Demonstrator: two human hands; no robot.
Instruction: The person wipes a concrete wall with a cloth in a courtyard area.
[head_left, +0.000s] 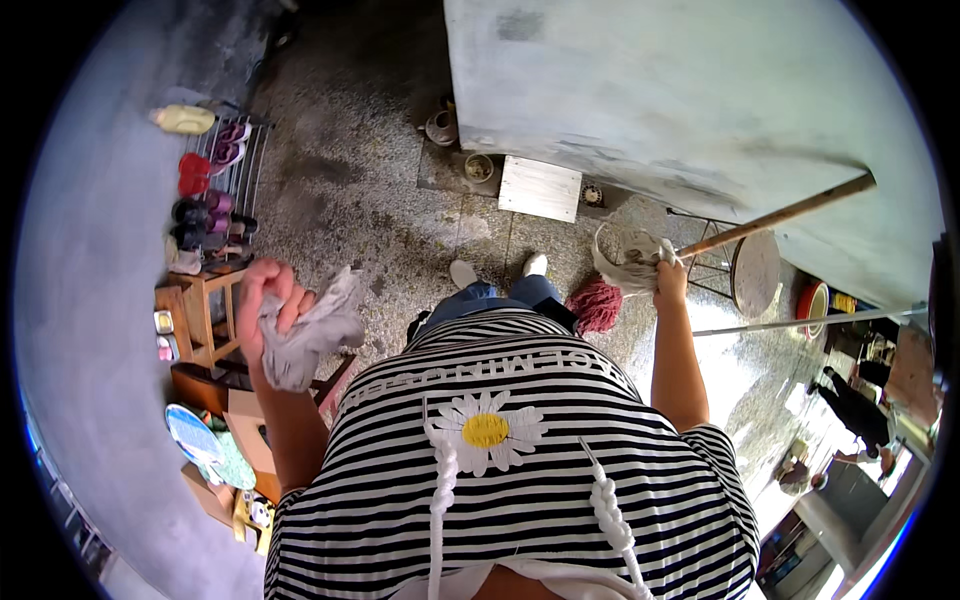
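On the left, my left hand is closed around a crumpled grey cloth that hangs from the fingers. My right hand is out to the right, gripping the end of a wooden stick together with pale cloth strips; these look like a mop head. The stick runs up and right in front of the wall. Below the pale strips lies a red mop head on the floor, beside my legs. How the pale strips join the stick is hidden by my fingers.
Shoes fill a metal rack along the left wall, above a wooden stool. A white board lies by the right wall, near a round stool. A metal pole crosses at right; beyond it is another person.
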